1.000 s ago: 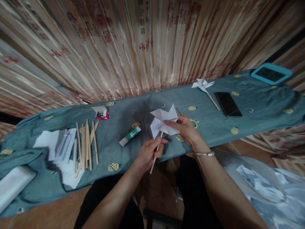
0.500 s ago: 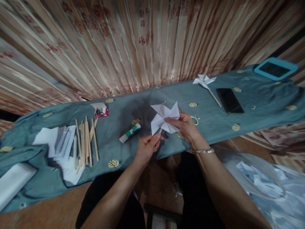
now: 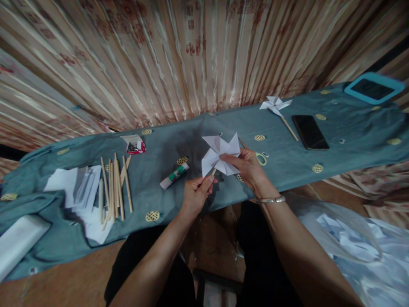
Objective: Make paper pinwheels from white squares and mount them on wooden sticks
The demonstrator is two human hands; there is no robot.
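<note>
A white paper pinwheel [image 3: 213, 158] is held over the front edge of the cloth-covered table. My left hand [image 3: 196, 192] is closed round its wooden stick [image 3: 214, 172], just below the paper blades. With my right hand [image 3: 247, 164] I grip the pinwheel from the right; the thumb presses at its centre, and the other fingers are mostly hidden behind the blades. To the left of my hands lies a green and white glue stick [image 3: 174, 175]. Scissors with pale green handles [image 3: 261, 159] rest just beyond my right hand.
A second pinwheel [image 3: 275, 105] lies at the back, near a dark phone [image 3: 309, 132] and a blue-framed tablet [image 3: 373, 88]. On the left are several wooden sticks [image 3: 118, 187], paper pieces [image 3: 84, 189], a small red box of pins [image 3: 136, 147] and a white block [image 3: 21, 243]. A plastic bag [image 3: 351, 247] stands lower right.
Both hands keep nearly the same hold on the pinwheel, my right thumb still at its centre. The view has shifted slightly; the objects on the table lie as before.
</note>
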